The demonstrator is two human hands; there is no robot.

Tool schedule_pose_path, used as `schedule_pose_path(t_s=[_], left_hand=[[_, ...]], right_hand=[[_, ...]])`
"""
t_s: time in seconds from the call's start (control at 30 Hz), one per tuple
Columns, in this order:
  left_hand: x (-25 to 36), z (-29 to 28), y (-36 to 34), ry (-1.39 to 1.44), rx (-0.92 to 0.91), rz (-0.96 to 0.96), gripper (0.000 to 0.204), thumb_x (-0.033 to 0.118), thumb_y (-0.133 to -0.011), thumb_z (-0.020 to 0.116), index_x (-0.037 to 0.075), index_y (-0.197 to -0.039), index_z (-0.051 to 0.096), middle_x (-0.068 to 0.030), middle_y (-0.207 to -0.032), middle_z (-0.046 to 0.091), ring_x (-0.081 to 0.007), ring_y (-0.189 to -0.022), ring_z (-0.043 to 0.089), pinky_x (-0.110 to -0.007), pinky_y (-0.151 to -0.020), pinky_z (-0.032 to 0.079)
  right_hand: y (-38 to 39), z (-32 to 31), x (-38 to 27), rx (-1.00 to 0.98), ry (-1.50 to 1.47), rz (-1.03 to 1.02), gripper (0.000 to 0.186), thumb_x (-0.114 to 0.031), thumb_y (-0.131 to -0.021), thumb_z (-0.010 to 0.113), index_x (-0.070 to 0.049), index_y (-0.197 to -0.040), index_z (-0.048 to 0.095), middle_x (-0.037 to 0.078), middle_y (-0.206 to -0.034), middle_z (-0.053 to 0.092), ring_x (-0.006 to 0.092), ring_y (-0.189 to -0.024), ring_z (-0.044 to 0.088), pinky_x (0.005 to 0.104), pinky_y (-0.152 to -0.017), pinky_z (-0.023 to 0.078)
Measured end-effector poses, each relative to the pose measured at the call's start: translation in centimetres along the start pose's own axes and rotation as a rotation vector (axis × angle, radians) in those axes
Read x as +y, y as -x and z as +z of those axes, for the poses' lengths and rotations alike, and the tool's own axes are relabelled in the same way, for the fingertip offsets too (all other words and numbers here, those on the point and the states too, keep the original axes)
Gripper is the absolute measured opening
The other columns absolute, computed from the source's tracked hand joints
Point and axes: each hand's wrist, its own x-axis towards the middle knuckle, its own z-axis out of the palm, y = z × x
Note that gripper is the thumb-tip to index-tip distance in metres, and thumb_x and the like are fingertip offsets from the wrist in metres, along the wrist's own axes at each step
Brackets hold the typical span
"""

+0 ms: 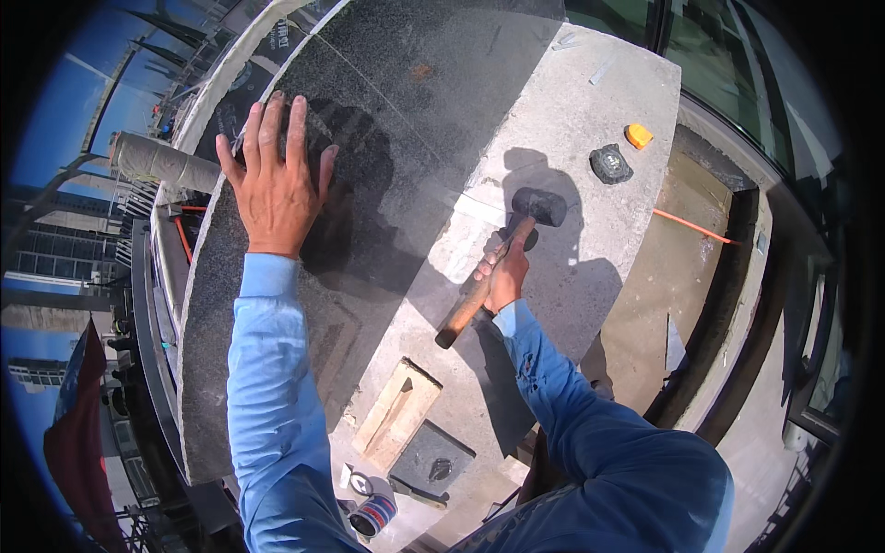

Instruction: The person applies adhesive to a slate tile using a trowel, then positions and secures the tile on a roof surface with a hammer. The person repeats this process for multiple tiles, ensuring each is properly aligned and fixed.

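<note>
My right hand point(506, 276) is wrapped round the wooden handle of a rubber mallet point(540, 206). The black head of the mallet is over the pale concrete ledge, and its handle slants down to the left. My left hand point(279, 180), fingers stretched out, is over the dark stone slab point(396, 55) close to its curved outer edge; whether the palm presses on the slab is hard to tell. Shadows of my arms and upper body fall across the slab and the concrete.
On the concrete ledge point(576, 120) lie a yellow tape measure point(638, 136) and a black one point(610, 164). Nearer me are a wooden block point(398, 413), a dark tile point(433, 458), a roll of tape point(360, 484) and a can point(373, 514). An orange hose point(696, 227) runs at the right.
</note>
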Motion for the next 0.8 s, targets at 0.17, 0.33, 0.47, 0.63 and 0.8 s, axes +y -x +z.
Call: schedule_pose_path(t_s=[0.17,0.33,0.47,0.63,0.8], left_hand=[[-1.8,1.7,-13.8,0.004,-0.084,0.038,0.092,0.068,-0.076,0.077,0.003,-0.136,0.053,-0.0173,-0.126,0.062,-0.0334,-0.121,0.059,-0.052,-0.104,0.045],[-0.8,5.5,-18.0,0.151,-0.325,0.134,0.089,0.064,-0.066,0.085,-0.004,-0.117,0.058,-0.0227,-0.106,0.068,-0.0367,-0.100,0.068,-0.048,-0.088,0.057],[-0.2,4.4,-17.3,0.262,-0.443,0.062,0.081,0.047,-0.061,0.095,-0.006,-0.108,0.056,-0.0251,-0.097,0.070,-0.0365,-0.092,0.073,-0.042,-0.080,0.062],[-0.3,3.4,-16.5,0.333,-0.515,0.012,0.075,0.036,-0.063,0.097,-0.006,-0.109,0.055,-0.0249,-0.100,0.072,-0.0345,-0.090,0.075,-0.040,-0.081,0.064],[-0.6,3.3,-16.6,0.355,-0.510,-0.001,0.071,0.036,-0.068,0.094,-0.007,-0.111,0.056,-0.0249,-0.101,0.072,-0.0332,-0.089,0.076,-0.040,-0.080,0.065]], right_hand=[[0.4,2.0,3.2,0.135,-0.163,0.012,0.055,-0.067,-0.103,0.038,-0.013,-0.095,0.044,0.000,-0.068,0.042,0.0154,-0.052,0.043,0.0341,-0.047,0.039],[-3.0,9.7,8.2,0.125,-0.011,0.312,0.043,-0.056,-0.106,0.043,-0.015,-0.092,0.042,0.002,-0.066,0.043,0.0153,-0.054,0.046,0.0340,-0.052,0.042],[-7.5,2.8,4.8,-0.210,0.034,0.312,0.048,-0.063,-0.103,0.043,-0.017,-0.086,0.042,-0.001,-0.064,0.042,0.0144,-0.048,0.043,0.0332,-0.045,0.039],[-4.7,-1.1,1.3,0.131,-0.057,0.356,0.048,-0.061,-0.104,0.037,-0.018,-0.083,0.042,-0.002,-0.062,0.042,0.0137,-0.045,0.039,0.0324,-0.043,0.032],[-2.5,5.6,6.3,0.074,-0.162,0.266,0.043,-0.050,-0.109,0.035,-0.011,-0.091,0.042,0.005,-0.068,0.048,0.0165,-0.052,0.044,0.0393,-0.051,0.039]])
